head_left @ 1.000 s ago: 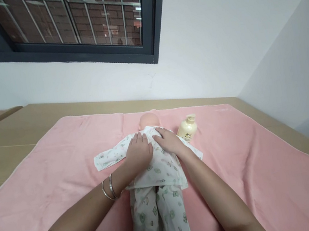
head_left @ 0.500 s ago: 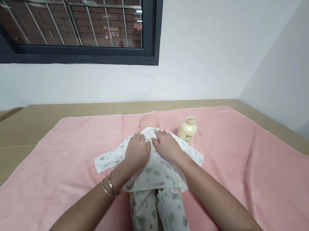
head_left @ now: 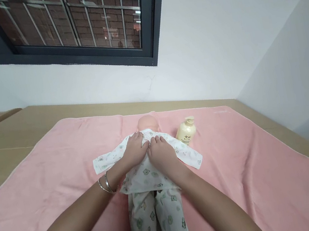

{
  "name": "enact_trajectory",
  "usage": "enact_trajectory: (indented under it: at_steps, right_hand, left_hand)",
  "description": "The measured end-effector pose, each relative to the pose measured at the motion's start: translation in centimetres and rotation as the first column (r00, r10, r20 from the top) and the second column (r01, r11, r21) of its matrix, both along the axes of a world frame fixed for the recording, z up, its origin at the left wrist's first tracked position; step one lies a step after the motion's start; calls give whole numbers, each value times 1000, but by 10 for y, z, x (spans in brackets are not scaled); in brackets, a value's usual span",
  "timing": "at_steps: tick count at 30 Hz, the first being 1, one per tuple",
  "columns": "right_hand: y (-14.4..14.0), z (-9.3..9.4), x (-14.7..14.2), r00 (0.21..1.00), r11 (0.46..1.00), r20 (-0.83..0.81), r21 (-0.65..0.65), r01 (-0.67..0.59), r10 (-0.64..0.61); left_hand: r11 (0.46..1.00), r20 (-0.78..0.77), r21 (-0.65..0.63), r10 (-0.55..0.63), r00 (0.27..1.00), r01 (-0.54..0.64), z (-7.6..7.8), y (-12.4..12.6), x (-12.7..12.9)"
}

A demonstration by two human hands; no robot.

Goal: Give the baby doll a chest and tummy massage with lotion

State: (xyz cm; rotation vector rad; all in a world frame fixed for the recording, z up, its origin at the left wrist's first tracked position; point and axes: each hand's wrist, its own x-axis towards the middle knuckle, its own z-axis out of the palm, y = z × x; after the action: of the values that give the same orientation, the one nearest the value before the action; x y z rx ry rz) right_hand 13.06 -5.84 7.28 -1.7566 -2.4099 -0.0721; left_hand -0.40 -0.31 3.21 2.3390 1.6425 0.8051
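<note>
A baby doll (head_left: pixel 147 123) lies on its back on a pink towel (head_left: pixel 239 156), dressed in a white printed shirt (head_left: pixel 185 154) and matching trousers (head_left: pixel 158 222). My left hand (head_left: pixel 135 150) and my right hand (head_left: pixel 161 154) rest side by side on the doll's chest, fingers bent onto the shirt front near the collar. Whether the fingers pinch the cloth or only press it is hard to tell. Two bangles (head_left: pixel 104 184) sit on my left wrist.
A cream pump bottle (head_left: pixel 186 130) lies on the towel just right of the doll's head. The towel covers a light wooden table (head_left: pixel 11 136) set against a white wall, under a barred window (head_left: pixel 66 23). A second wall closes the right side.
Both hands have drawn closer together over the middle of the doll's chest; the right hand slid left and its fingers curled in.
</note>
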Motion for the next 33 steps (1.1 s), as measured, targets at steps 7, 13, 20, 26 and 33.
enact_trajectory:
  at_steps: [7, 13, 20, 26, 33]
  right_hand:
    - [43, 12, 47, 937, 978, -343, -208, -4, -69]
    - [39, 5, 37, 967, 981, -227, -176, 77, -116]
    - [13, 2, 4, 981, 982, -55, -64, 180, -184]
    - [23, -1, 15, 989, 993, -99, -56, 101, -106]
    - [41, 0, 39, 962, 991, -270, -137, -5, -32]
  left_hand:
    - [979, -157, 196, -27, 987, 58, -12, -40, 16]
    - [995, -104, 51, -83, 991, 89, 0, -23, 3]
    - [998, -98, 7, 67, 993, -67, -4, -1, -1]
    - [995, -90, 68, 82, 993, -76, -10, -4, 1]
    - [991, -118, 99, 97, 988, -86, -12, -9, 5]
